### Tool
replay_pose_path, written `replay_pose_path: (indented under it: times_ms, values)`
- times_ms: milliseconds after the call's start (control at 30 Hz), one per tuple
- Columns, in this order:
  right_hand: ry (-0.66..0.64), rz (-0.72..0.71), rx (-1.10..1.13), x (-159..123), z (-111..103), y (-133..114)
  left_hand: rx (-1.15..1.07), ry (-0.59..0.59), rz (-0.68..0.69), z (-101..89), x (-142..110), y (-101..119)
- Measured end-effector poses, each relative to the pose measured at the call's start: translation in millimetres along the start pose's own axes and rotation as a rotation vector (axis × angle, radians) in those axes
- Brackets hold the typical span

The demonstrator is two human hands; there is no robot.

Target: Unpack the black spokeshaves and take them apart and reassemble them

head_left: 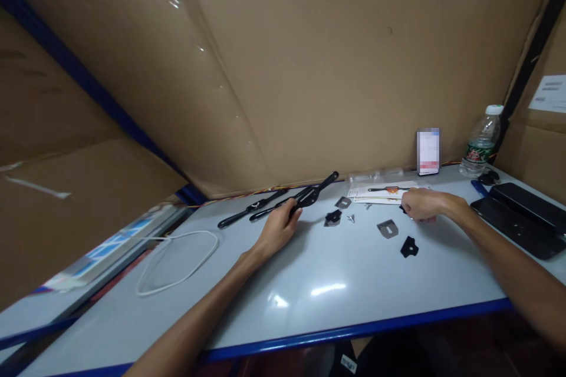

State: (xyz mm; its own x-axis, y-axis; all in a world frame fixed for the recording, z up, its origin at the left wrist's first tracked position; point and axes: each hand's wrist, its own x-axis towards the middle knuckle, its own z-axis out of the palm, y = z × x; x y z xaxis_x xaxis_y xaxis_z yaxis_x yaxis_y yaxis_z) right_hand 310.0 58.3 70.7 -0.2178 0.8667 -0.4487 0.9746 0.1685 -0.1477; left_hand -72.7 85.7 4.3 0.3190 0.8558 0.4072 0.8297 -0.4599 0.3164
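My left hand (277, 225) is closed around a black spokeshave body (326, 182), whose far handle sticks out up and to the right. Just beyond it, a second black spokeshave (264, 212) lies on the table, and a third (232, 220) lies farther left. My right hand (422, 204) is closed with its fingers down at the table beside a printed card (360, 193); a dark bit shows under the fingers, its kind hidden. Between the hands lie grey blades (388, 228), a black cap on a blade (333, 218), and a silver thumbscrew (351, 219). Another black cap (410, 247) lies nearer me.
A phone (428, 152) leans against the cardboard wall (309, 70). A water bottle (480, 144) stands at the back right, near a black case (522, 218). A white cable (194, 271) loops on the left. The table's blue front edge (354, 330) runs nearest me.
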Motion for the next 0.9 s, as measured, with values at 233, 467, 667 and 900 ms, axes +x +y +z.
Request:
replay_pose_path:
  times_ms: [233, 467, 667, 900]
  values:
    - [0.012, -0.019, -0.001, 0, 3, 1, -0.123, -0.324, 0.209, -0.1, -24, 60]
    - [0.186, -0.134, -0.05, -4, 2, -7, -0.117, -0.411, 0.299, 11.4, -32, 74]
    - [0.292, -0.194, -0.06, 4, 7, -10, -0.119, -0.421, 0.344, 10.9, -32, 69]
    - [0.374, -0.152, -0.104, 8, 10, -16, -0.101, -0.446, 0.367, 8.9, -34, 69]
